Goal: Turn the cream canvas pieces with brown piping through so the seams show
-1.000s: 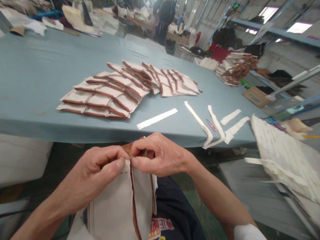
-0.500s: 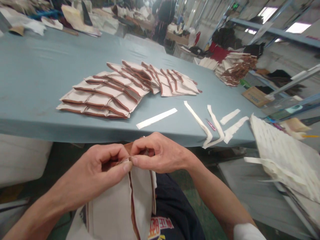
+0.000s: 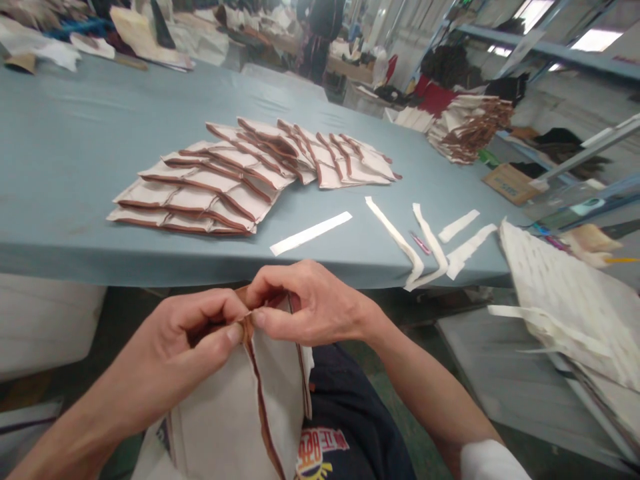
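A cream fabric piece (image 3: 220, 413) with brown-edged seams hangs over my lap, in front of the table edge. My left hand (image 3: 195, 333) pinches its upper edge between thumb and fingers, left of the seam. Right beside it, my right hand (image 3: 300, 300) pinches the same edge at the top of the brown seam strip (image 3: 260, 393). The fingertips of both hands nearly touch. Part of the upper edge is hidden behind the fingers.
On the blue-grey table (image 3: 65, 167) lies an overlapping row of cream pieces with brown edging (image 3: 200, 180). White strips (image 3: 313, 233) and a small pink tool (image 3: 420, 243) lie nearer the front. A slanted board (image 3: 565, 300) stands at the right. A person (image 3: 323, 33) stands far back.
Both hands have shifted slightly left along with the top of the fabric piece. The brown strip at the pinched seam now shows more between the fingertips. The whole view has shifted a little.
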Available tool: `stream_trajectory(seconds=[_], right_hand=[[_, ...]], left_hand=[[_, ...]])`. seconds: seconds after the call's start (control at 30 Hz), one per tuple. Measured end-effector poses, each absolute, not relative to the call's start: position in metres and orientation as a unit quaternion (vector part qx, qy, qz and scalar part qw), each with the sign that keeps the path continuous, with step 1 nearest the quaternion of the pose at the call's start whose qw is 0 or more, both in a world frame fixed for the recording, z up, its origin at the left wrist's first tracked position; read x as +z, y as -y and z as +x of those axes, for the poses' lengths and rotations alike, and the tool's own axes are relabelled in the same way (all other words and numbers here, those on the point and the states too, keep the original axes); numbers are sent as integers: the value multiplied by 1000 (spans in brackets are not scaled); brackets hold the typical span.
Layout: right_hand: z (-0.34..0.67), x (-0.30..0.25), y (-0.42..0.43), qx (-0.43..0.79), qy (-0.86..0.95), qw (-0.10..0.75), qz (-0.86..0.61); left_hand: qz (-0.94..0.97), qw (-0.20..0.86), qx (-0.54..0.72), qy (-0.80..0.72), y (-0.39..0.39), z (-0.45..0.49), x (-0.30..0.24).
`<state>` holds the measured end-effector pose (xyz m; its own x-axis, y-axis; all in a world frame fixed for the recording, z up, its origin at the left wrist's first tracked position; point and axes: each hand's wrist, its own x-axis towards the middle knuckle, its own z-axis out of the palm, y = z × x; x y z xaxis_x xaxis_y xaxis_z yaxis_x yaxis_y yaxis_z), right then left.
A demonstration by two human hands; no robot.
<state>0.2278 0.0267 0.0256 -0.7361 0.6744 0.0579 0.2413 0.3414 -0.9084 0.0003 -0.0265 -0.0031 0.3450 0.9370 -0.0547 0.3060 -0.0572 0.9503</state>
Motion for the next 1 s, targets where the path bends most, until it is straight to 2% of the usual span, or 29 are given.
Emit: stream_trajectory(seconds=[0.2,0.43,0.57,0.7,0.87,1.0], right_hand=[[226,25,-13,444,807,224,-318],[217,26,-6,453,798,219,-332],[213,22,-5,444,795,237,-339],[210,20,-4,438,796,249,-337],[209,23,-3,413,804,237,-357],[208,24,-2,390,806,231,-381]], left_hand=[[685,428,311,-502,33,0,1],[681,443,313,-493,32,-4,10],[701,433,273,-496,30,-11,8],[761,351,249,-485,25,-16,8],[835,231,289,-408,17,-17,12],[868,180,296,-356,16,-18,15]])
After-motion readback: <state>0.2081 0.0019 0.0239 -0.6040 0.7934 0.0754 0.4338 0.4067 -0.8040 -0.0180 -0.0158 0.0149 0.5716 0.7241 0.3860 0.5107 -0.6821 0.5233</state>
